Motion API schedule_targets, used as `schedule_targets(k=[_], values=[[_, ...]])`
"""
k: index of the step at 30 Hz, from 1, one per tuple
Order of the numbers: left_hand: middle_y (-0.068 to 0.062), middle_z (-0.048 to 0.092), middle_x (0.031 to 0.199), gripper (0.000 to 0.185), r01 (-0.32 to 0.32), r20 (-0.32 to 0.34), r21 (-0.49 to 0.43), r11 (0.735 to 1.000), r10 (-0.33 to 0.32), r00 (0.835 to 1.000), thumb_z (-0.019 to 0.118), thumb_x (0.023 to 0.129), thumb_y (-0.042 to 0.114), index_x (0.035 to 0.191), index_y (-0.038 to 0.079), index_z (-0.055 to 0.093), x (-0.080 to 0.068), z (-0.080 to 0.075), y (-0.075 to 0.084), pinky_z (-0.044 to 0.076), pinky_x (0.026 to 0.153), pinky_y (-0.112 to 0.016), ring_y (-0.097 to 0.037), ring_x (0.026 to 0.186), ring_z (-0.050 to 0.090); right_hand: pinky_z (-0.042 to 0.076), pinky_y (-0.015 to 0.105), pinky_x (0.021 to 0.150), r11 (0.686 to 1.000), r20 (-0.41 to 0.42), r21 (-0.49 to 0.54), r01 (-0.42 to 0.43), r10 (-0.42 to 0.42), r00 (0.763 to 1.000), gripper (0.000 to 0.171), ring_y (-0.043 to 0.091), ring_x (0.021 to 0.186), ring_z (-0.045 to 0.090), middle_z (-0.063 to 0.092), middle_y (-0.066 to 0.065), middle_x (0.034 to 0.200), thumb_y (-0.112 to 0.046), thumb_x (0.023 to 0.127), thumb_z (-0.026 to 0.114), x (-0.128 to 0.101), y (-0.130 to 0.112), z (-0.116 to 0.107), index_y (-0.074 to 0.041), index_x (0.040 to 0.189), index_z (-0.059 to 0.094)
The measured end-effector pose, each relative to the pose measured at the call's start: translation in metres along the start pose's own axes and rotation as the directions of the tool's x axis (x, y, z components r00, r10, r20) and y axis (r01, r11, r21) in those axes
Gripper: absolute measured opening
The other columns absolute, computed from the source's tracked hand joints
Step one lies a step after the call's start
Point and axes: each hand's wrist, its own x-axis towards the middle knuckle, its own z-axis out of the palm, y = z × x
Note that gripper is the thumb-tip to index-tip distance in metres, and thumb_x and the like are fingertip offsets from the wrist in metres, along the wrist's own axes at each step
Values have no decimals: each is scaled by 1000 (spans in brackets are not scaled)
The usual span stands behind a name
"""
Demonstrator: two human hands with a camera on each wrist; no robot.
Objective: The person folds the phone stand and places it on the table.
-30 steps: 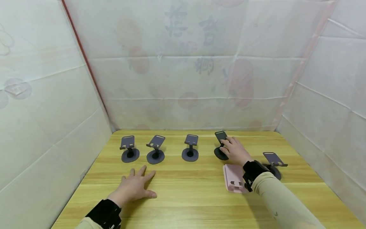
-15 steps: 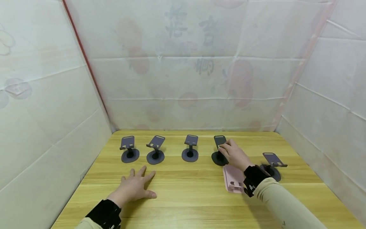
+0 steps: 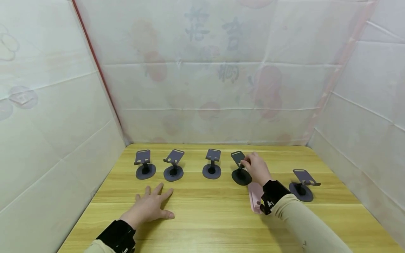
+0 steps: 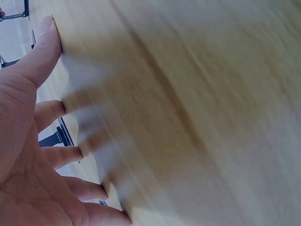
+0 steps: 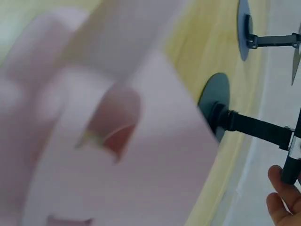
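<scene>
My right hand pinches the right edge of the tilted plate of a black phone stand, whose round base is down on the table. In the right wrist view, the fingertips are at the plate's lip, and the stand's arm and base show beside them. A pink phone stand lies under my right wrist, partly hidden by it. My left hand rests on the wooden table with fingers spread and holds nothing. The left wrist view shows its straight fingers touching the wood.
Along the back of the table stand more dark grey phone stands: one at far left, one beside it, one in the middle. Another grey stand is at right, beyond my forearm. Pale sheeted walls enclose the table.
The black stand has shifted nearer and slightly left, and its plate has swivelled. My right fingers have gone from spread around it to pinching its plate. My left hand has stayed put.
</scene>
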Motion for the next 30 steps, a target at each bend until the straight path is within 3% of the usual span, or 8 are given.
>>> schedule_targets(k=[2, 4, 7, 13, 19, 24, 27, 30], values=[[-26, 31, 161, 99, 2, 0, 2, 1000, -2, 1000, 74, 74, 75, 155, 24, 47, 1, 0, 0, 25, 92, -91, -72, 136, 25, 48, 45, 86, 995, 42, 71, -68, 65, 997, 28, 36, 103, 57, 49, 24, 122, -15, 105, 60, 2, -1, -2, 2, 127, 58], [-26, 31, 162, 99, 4, -1, 4, 1000, -4, 1000, 73, 73, 75, 155, 24, 47, 1, 1, 0, 25, 93, -91, -72, 136, 25, 46, 52, 100, 980, 110, 137, -143, 129, 986, 48, 45, 125, 50, 38, 30, 143, -16, 106, 58, 5, -2, -4, 1, 148, 43], [-26, 30, 162, 99, 6, 0, 4, 1000, -6, 1000, 73, 74, 75, 155, 24, 47, 1, 0, 0, 25, 93, -90, -72, 136, 25, 40, 58, 109, 952, 223, 190, -240, 196, 955, 70, 51, 140, 38, 27, 33, 157, -20, 106, 57, 9, -5, -9, -5, 163, 18], [-26, 29, 162, 100, 15, 14, -10, 1000, -15, 1000, 74, 74, 74, 155, 24, 46, 0, 1, 0, 23, 94, -91, -72, 137, 23, 40, 56, 111, 895, 367, 281, -346, 233, 901, 86, 48, 131, 49, 47, 35, 142, -19, 105, 61, 14, -6, -12, -10, 165, 0], [-26, 29, 162, 100, 14, 14, -14, 1000, -14, 1000, 74, 74, 74, 155, 24, 46, 0, 2, 0, 23, 94, -91, -72, 137, 23, 40, 54, 114, 835, 436, 380, -398, 218, 873, 90, 48, 136, 45, 39, 37, 148, -14, 104, 62, 15, -10, -10, -7, 164, -5], [-26, 29, 163, 100, 21, 21, -6, 1000, -21, 1000, 73, 74, 74, 156, 24, 45, 0, 3, 0, 23, 94, -91, -71, 137, 23, 45, 50, 109, 802, 431, 424, -420, 229, 873, 84, 46, 138, 44, 30, 36, 156, -10, 103, 63, 14, -13, -6, -5, 164, 7], [-25, 28, 163, 100, 25, 27, -4, 1000, -25, 999, 73, 74, 74, 156, 25, 45, 0, 3, 0, 23, 94, -90, -71, 138, 22, 49, 50, 103, 804, 399, 425, -416, 246, 883, 77, 43, 126, 53, 38, 35, 147, -8, 102, 63, 14, -16, -5, -3, 162, 15], [-25, 28, 163, 99, 25, 29, -2, 1000, -25, 999, 73, 75, 74, 156, 24, 45, 0, 2, 0, 23, 94, -90, -71, 138, 22, 46, 48, 103, 806, 371, 429, -407, 253, 893, 70, 36, 120, 51, 41, 28, 139, -10, 103, 62, 13, -19, -5, -3, 159, 20]])
